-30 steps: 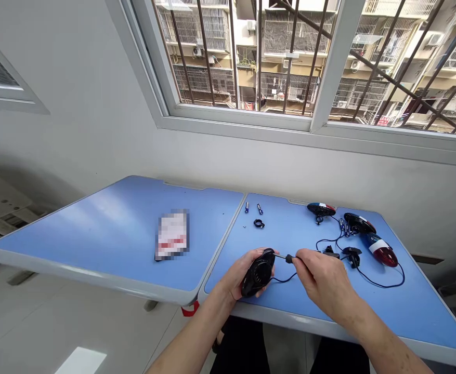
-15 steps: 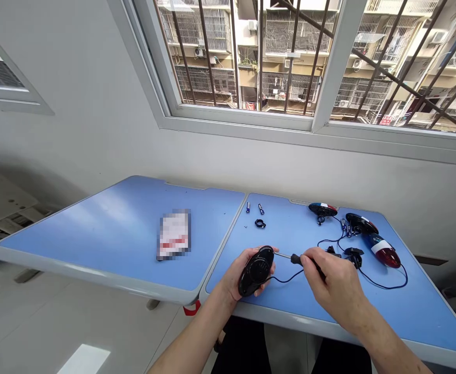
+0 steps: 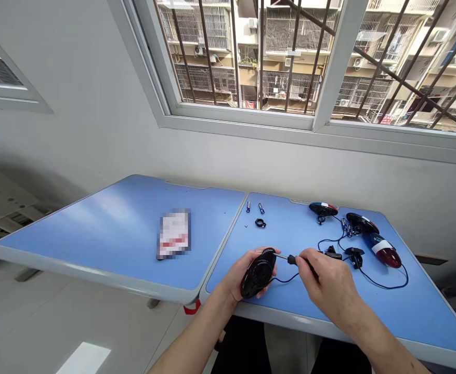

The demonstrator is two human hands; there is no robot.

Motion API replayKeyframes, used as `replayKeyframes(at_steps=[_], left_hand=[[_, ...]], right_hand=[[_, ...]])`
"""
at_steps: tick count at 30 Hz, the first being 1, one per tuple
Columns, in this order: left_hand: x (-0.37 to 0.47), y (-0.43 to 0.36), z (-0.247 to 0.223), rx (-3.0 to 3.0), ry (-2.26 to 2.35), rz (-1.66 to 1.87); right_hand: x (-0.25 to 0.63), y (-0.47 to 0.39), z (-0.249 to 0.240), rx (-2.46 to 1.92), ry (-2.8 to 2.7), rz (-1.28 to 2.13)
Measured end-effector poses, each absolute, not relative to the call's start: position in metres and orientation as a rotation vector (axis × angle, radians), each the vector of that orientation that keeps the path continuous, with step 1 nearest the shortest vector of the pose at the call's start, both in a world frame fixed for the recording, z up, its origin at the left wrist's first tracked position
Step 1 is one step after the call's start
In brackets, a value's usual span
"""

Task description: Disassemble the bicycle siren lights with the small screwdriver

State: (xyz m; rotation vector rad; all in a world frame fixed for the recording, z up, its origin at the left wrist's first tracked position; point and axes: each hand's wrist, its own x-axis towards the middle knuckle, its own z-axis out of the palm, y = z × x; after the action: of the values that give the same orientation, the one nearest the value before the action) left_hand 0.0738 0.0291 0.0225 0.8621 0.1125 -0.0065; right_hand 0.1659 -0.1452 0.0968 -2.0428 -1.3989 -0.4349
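My left hand is wrapped around a black oval bike horn, its round grille turned up toward me. A thin black cable runs from it to the right. In my right hand is a screwdriver with a black handle. Its metal shaft points left, and the tip meets the upper end of the horn; the exact contact spot is too small to make out. Beyond my hands lie a black clamp ring, a tiny screw and two batteries, one on the left and one on the right.
To the right are more bike horns: one at the back, another beside it and a red, white and blue one. Black clamps and loose cables lie near them. A blurred packet rests on the left table.
The horn and my left hand have shifted very slightly right and down. My right hand and the screwdriver have moved a little to the left, with the tip still at the horn.
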Motion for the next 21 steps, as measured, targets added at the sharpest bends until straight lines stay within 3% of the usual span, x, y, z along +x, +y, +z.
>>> replayKeyframes(at_steps=[8,16,21], left_hand=[[0.072,0.025,0.024,1.009,0.222,0.05],[0.072,0.02,0.032,1.095,0.271,0.062],[0.073,0.017,0.037,1.146,0.302,0.047]], right_hand=[[0.163,-0.143,0.09,-2.139,-1.361,-0.372],[0.178,-0.146,0.101,-2.145,-1.13,0.395],[0.189,-0.145,0.1,-2.077,-1.135,0.606]])
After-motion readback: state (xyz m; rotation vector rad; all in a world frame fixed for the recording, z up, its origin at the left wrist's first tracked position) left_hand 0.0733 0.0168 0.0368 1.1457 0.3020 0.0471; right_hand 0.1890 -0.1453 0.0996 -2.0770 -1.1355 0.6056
